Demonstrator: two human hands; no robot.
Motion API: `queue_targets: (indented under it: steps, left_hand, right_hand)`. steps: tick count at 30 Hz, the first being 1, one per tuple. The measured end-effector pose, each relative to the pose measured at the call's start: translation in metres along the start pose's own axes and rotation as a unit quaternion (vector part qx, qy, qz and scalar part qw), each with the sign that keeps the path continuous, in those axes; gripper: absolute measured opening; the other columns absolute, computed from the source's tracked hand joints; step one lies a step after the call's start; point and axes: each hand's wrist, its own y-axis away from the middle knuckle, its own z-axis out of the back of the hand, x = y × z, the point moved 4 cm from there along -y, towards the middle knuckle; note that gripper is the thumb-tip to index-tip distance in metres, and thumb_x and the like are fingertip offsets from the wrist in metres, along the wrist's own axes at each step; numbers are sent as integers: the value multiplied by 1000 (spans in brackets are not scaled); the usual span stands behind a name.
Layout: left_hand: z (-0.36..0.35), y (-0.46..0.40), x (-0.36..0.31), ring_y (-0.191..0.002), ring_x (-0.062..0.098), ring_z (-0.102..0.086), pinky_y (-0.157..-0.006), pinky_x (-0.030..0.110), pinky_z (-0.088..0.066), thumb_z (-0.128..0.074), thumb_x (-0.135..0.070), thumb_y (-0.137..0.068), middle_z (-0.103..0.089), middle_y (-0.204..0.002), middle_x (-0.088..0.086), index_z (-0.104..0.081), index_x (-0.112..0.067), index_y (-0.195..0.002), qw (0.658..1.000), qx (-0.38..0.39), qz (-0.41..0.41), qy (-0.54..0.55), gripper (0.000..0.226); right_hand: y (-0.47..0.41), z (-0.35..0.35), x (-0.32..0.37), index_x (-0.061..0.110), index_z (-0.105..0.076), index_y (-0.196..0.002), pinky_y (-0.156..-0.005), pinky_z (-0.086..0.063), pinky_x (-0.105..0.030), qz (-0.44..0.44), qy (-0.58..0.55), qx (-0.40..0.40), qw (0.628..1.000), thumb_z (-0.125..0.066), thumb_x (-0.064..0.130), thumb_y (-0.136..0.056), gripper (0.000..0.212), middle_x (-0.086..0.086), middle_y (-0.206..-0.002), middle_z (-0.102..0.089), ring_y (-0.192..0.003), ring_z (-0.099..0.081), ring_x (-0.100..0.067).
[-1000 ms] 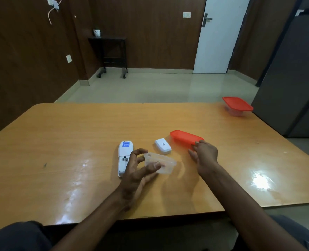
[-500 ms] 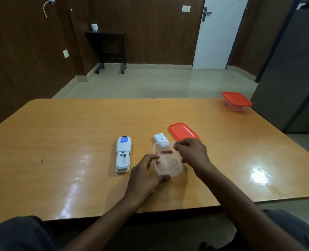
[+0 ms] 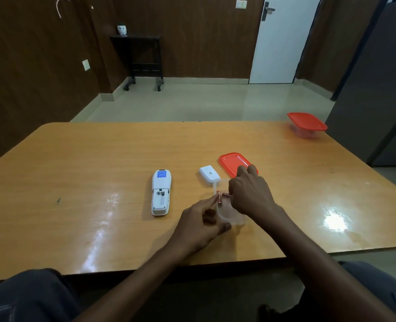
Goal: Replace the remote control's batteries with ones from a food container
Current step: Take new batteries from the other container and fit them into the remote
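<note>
At frame centre, the right hand [image 3: 250,194] pinches a small copper-coloured battery [image 3: 225,194] inside the clear plastic food container [image 3: 234,217], which the left hand [image 3: 201,224] grips; next comes lifting it toward the white remote control [image 3: 161,192], whose battery bay lies open.

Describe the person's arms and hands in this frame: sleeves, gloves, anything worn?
Both hands are bare: no gloves, and no rings, watch or bands visible on the left hand or the right hand. Both forearms are uncovered as far back as the frame shows; no sleeve is in view. Dark grey fabric, apparently trousers, covers the knees at the bottom corners.
</note>
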Motion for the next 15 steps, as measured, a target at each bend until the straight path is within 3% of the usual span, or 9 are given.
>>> queue_targets:
  steps: [3,5,9,11,15]
  left_hand:
    - [-3,0,0,-98,-2,-59,-77,5,-46,-81,-39,-80,-62,-134,-7,-33,-36,-153,1000,22,5,17,88]
    - [-6,1,1,-103,0,-61,-83,9,-48,-80,-38,-81,-63,-133,-6,-30,-39,-153,998,42,15,42,88]
    - [-3,-1,3,-113,4,-62,-97,26,-53,-82,-38,-79,-54,-141,-15,-30,-44,-152,992,65,34,107,91]
    - [10,-2,3,-106,6,-65,-92,28,-56,-82,-36,-80,-56,-141,-13,-44,-39,-147,996,4,41,73,77]
    - [48,5,7,-81,2,-65,-70,11,-49,-78,-28,-84,-70,-115,-11,-67,-31,-118,985,-166,11,-32,36]
  right_hand:
    - [-2,-2,-7,12,-72,-99,-65,-44,-34,-5,-34,27,999,-61,11,-88,15,-7,-102,-66,-109,-51,-29]
    - [0,-1,-10,11,-71,-97,-64,-44,-34,-10,-44,35,998,-60,10,-87,15,-8,-97,-68,-108,-53,-28]
    - [7,11,-11,11,-57,-87,-64,-48,-35,-27,-40,16,999,-62,20,-91,10,-5,-87,-55,-106,-52,-28]
    - [8,16,-10,10,-60,-91,-63,-45,-35,-33,-60,-17,998,-61,22,-91,12,-5,-92,-59,-107,-51,-27]
    - [11,21,13,14,-66,-99,-70,-48,-39,-8,-179,-72,981,-59,24,-93,14,-5,-98,-66,-104,-49,-27]
